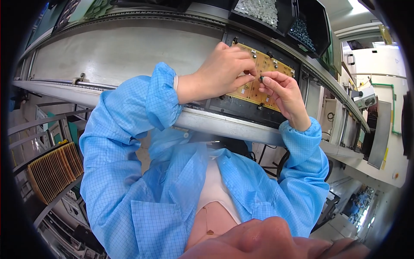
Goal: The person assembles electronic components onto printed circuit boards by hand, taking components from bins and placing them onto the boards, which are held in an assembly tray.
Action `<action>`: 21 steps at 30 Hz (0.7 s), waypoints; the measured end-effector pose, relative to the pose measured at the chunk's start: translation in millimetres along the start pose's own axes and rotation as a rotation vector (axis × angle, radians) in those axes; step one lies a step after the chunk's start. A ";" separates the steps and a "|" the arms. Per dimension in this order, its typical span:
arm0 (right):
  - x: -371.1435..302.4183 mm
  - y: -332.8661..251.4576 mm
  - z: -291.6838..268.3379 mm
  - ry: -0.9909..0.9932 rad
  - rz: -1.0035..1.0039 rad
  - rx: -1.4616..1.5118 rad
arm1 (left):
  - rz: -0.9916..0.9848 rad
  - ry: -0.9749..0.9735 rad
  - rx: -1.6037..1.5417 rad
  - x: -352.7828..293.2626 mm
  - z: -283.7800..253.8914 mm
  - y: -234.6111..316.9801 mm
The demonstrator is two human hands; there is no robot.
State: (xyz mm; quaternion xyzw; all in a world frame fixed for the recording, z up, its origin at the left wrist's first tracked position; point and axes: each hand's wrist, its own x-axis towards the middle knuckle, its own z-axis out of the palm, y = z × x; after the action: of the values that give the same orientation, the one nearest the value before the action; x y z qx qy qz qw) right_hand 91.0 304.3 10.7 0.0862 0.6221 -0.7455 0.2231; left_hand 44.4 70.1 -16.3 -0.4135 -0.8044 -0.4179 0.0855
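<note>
Left hand (228, 71) comes in over the left edge of the black rectangular tray (239, 105), wrist nearly level, back of hand up, fingers curled; thumb and index tips close together, cannot tell if they grip anything. Right hand (282, 93) reaches in over the tray's near edge, toward the right corner, wrist angled up and left, thumb and index clamped on a small black component (261, 79), remaining fingers loosely bent below. Component sits between the 2 hands, over the middle of the yellow-amber flat circuit panel (274, 65); contact with panel unclear. 2 black plastic bins beyond tray's far edge: 1 holds small white pieces (258, 11), 1 small blue-grey pieces (302, 33).
</note>
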 end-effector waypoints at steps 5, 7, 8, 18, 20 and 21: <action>0.6 4.3 7.3 0.080 -0.126 -0.365 | 0.010 0.062 0.094 1.5 -10.8 -12.6; 1.3 7.1 12.8 0.137 -0.197 -0.583 | -0.010 0.092 0.083 1.0 -11.6 -20.7; 1.5 8.4 15.9 0.167 -0.286 -0.757 | -0.024 0.121 0.081 0.8 -11.7 -23.3; 6.6 12.5 28.1 0.201 -0.588 -1.184 | -0.036 0.136 0.073 -4.9 -11.6 -27.2; 7.1 13.4 24.9 0.191 -0.620 -1.222 | -0.028 0.141 0.063 -5.5 -11.1 -28.1; 7.5 13.7 24.1 0.183 -0.653 -1.259 | -0.029 0.142 0.063 -5.7 -10.9 -28.6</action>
State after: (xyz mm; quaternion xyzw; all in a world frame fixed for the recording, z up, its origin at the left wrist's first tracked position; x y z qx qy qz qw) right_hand 93.9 277.6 0.6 -0.1873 0.9445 -0.2636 -0.0573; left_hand 24.8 49.8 -29.3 -0.3684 -0.8150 -0.4217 0.1491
